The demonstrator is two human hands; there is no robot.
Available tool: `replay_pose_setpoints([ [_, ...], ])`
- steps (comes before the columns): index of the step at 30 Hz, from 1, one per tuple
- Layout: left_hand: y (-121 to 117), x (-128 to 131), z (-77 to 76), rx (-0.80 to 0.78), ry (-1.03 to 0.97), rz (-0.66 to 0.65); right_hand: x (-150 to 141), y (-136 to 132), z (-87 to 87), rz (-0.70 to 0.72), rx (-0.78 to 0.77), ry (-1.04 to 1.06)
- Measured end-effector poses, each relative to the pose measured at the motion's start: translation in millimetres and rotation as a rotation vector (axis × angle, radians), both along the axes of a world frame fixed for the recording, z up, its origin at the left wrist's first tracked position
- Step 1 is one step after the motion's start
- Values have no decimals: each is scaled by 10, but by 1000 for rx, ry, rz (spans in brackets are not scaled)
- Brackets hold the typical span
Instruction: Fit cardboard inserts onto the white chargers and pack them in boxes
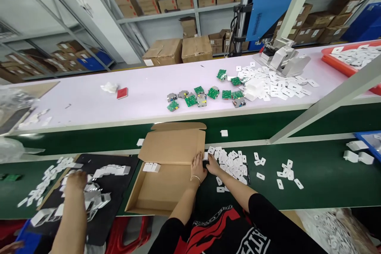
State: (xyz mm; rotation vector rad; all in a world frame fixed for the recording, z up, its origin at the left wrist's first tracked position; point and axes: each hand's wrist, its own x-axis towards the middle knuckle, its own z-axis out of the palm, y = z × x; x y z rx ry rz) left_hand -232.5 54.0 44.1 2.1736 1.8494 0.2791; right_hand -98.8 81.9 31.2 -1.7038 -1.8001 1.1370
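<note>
1. On the green bench (321, 172), an open cardboard box (168, 190), lid folded back, holds a short row of white cases (151, 167) in its far left corner.
2. At the box's right edge, the left hand (199, 168) and right hand (212, 164) meet around a small white piece (205, 156); I cannot tell which one grips it.
3. Just right of them, white plates (233, 163) lie heaped.
4. Farther right, a blue tray (363, 139), partly visible, contains white parts.
5. Above it, a red tray (335, 65) brims with white pieces (361, 56).

Head camera: above near edge of bench (327, 186), facing forward and down; left hand (198, 168) and right hand (213, 165) close, shelf (157, 16) beyond far edge of table (154, 81)
</note>
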Motion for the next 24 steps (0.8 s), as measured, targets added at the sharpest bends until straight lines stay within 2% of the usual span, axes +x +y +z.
replay_pose_setpoints([
  [6, -38, 45, -66, -19, -4, 27, 17, 47, -52, 31, -80, 7],
  [17, -120, 93, -50, -15, 13, 76, -17, 39, -60, 86, -131, 68],
  [21, -116, 87, -39, 20, -6, 99, 5, 10, -60, 50, -122, 72],
  [24, -153, 67, -26, 62, -29, 157, 165, -17, -67, -24, -116, 41],
])
